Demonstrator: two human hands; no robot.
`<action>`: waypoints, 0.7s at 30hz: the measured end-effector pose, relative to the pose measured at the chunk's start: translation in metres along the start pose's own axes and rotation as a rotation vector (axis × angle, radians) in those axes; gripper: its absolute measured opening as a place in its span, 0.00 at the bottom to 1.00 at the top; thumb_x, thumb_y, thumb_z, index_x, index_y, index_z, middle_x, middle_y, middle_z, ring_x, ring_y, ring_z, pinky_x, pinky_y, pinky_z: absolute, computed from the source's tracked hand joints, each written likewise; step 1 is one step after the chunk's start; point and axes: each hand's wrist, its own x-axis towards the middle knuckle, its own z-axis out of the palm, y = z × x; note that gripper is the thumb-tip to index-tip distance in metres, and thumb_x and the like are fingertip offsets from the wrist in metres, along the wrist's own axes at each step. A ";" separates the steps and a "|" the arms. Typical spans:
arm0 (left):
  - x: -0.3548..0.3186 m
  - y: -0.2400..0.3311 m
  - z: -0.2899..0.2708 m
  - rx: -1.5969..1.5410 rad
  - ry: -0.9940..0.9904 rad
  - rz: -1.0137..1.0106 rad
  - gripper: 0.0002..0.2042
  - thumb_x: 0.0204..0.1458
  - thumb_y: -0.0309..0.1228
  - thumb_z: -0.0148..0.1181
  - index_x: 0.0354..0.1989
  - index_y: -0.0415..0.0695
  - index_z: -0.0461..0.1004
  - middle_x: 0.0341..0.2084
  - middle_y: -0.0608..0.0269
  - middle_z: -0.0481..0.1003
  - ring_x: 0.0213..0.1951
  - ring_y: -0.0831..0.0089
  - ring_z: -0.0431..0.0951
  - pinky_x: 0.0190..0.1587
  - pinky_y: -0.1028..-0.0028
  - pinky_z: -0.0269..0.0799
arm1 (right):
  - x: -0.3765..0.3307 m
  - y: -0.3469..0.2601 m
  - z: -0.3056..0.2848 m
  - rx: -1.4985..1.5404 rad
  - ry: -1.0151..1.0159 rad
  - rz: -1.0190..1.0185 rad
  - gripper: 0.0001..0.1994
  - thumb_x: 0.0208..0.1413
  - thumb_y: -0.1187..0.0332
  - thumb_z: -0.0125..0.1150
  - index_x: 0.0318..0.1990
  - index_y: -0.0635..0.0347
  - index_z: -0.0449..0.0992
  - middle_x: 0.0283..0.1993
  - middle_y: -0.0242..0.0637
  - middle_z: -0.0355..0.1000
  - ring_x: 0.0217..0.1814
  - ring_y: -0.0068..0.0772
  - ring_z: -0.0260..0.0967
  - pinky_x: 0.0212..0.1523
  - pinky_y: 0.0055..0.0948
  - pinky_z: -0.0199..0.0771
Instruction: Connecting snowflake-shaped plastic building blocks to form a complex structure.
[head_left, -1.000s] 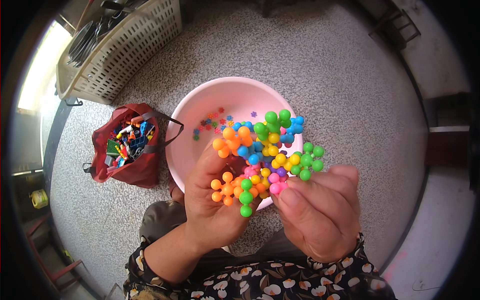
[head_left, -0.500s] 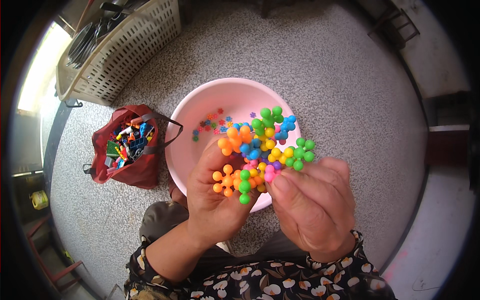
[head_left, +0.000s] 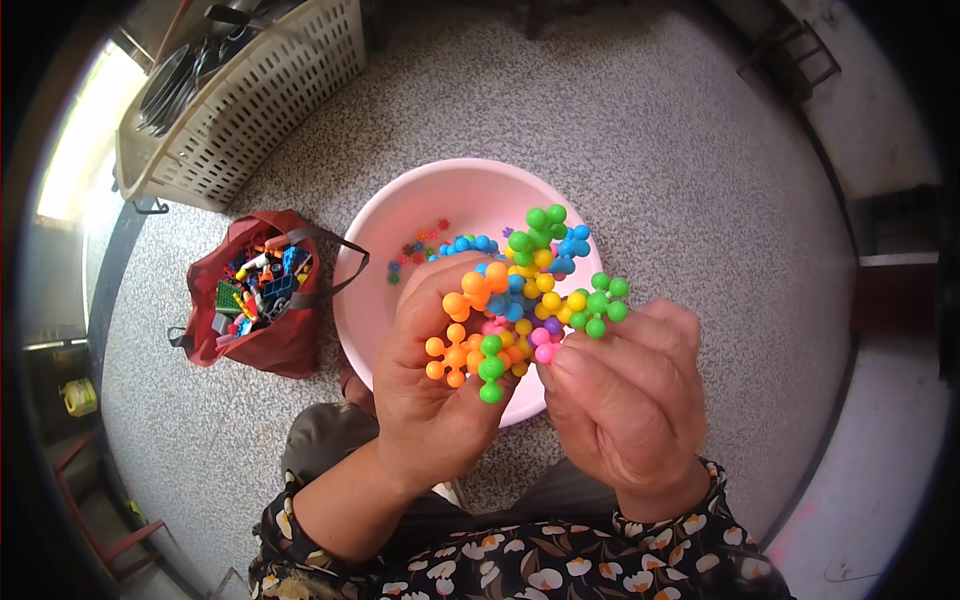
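Observation:
A cluster of joined knobbly plastic building pieces [head_left: 514,306], in orange, green, blue, yellow, pink and purple, is held above the pink basin. My left hand [head_left: 440,370] wraps round its left side, with orange and green pieces sticking out past the thumb. My right hand [head_left: 630,400] pinches a pink piece [head_left: 546,346] between thumb and fingers at the cluster's lower right. That pink piece touches the cluster; whether it is locked in, I cannot tell. Green pieces [head_left: 600,304] jut out just above my right fingers.
The pink basin [head_left: 365,215] stands on the speckled floor, with small flower-like pieces [head_left: 425,240] on its bottom. Left of it is a red bag [head_left: 295,350] full of mixed toy bricks. A cream slotted basket [head_left: 260,100] with dark utensils stands at the upper left.
The cluster has turned slightly in my left hand, and more blue balls now show behind my left fingers. My right hand keeps its pinch on the pink piece, which has tilted a little.

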 end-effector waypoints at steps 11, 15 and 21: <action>0.000 0.005 -0.001 0.035 0.005 -0.069 0.22 0.43 0.21 0.55 0.50 0.34 0.62 0.48 0.53 0.61 0.50 0.68 0.63 0.52 0.72 0.59 | -0.002 0.001 0.006 0.034 0.055 0.056 0.16 0.38 0.72 0.64 0.39 0.58 0.73 0.35 0.30 0.68 0.37 0.32 0.66 0.35 0.29 0.64; 0.001 0.007 -0.001 -0.044 0.003 -0.069 0.22 0.42 0.19 0.56 0.50 0.34 0.62 0.48 0.53 0.61 0.50 0.69 0.62 0.53 0.72 0.58 | -0.001 0.000 0.004 -0.002 0.044 0.068 0.19 0.35 0.73 0.66 0.40 0.55 0.73 0.35 0.30 0.65 0.37 0.33 0.64 0.35 0.30 0.63; 0.003 0.009 -0.003 -0.010 -0.063 -0.090 0.25 0.41 0.17 0.55 0.52 0.34 0.60 0.49 0.53 0.59 0.51 0.69 0.61 0.54 0.72 0.56 | -0.007 0.003 0.006 0.010 0.081 0.102 0.21 0.32 0.75 0.68 0.40 0.52 0.74 0.38 0.32 0.59 0.36 0.30 0.62 0.34 0.28 0.61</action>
